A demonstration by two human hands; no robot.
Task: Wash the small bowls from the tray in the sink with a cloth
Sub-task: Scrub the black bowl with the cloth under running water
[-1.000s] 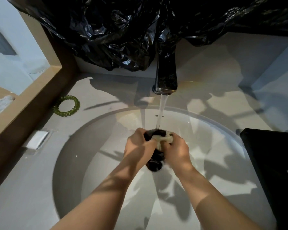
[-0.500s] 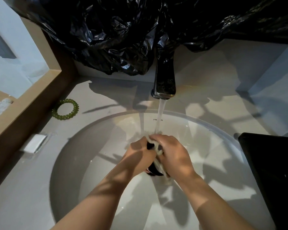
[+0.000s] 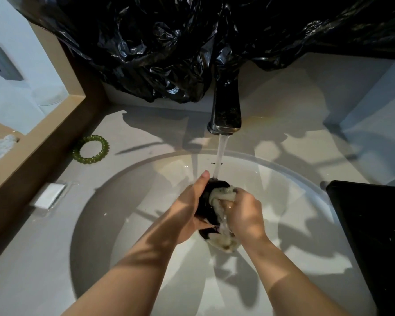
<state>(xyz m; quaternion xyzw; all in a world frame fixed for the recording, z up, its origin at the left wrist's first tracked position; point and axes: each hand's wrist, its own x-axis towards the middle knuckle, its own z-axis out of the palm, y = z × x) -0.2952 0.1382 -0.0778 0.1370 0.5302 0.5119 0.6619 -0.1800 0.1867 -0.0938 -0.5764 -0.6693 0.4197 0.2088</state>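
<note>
Over the white round sink (image 3: 283,179), my left hand (image 3: 189,206) grips a small black bowl (image 3: 206,201) tipped on its side under the running water. My right hand (image 3: 244,213) holds a wet pale cloth (image 3: 222,193) bunched against the bowl's inside; a tail of the cloth hangs below my hands. The water stream from the dark tap (image 3: 226,110) lands on the bowl's top edge. Much of the bowl is hidden by my fingers.
A black tray (image 3: 374,224) sits on the counter at the right edge. A green coiled hair tie (image 3: 90,149) and a small white packet (image 3: 48,196) lie on the counter at the left. Crumpled black plastic sheeting (image 3: 169,42) hangs behind the tap.
My right hand has slid from on top of the bowl to its right side, and the cloth now shows at the bowl's opening. The left hand keeps its hold.
</note>
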